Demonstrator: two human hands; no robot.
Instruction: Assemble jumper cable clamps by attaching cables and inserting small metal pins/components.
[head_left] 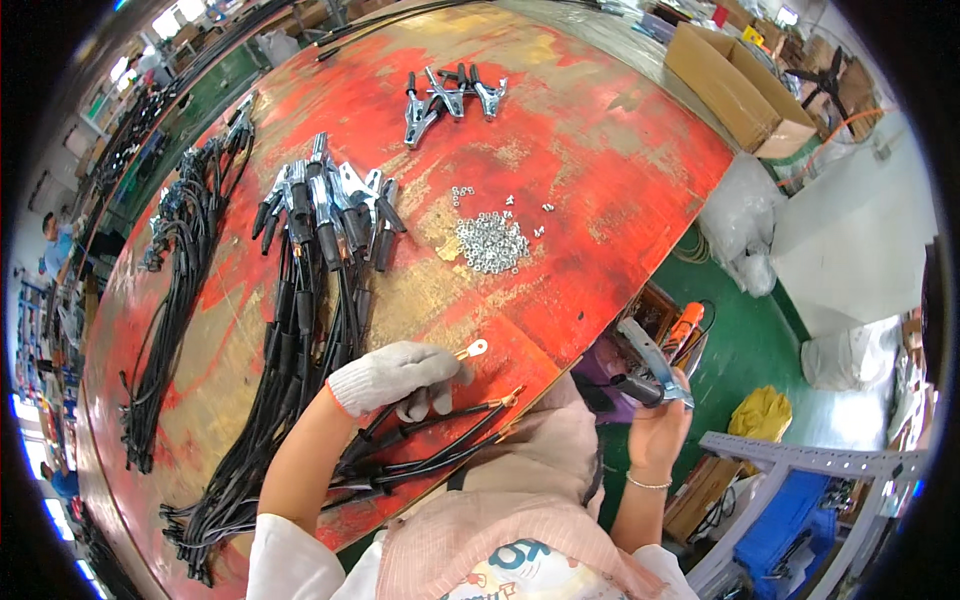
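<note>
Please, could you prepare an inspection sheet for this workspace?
Surface: red table, paint worn in patches.
Job's things: loose clamps toward the far side; heaped small nuts.
Clutter: orange object among things beside the table.
Hands: gloved left hand holds a cable lug; bare right hand holds a silver clamp.
Cables: black cables bundled on the table's left part.
Surroundings: cardboard box, yellow bag, green floor at right.

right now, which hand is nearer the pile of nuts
Left. The left hand is over the table, on the near side of the pile of nuts; the right hand is farther off, past the table's right edge, holding a clamp.
</note>
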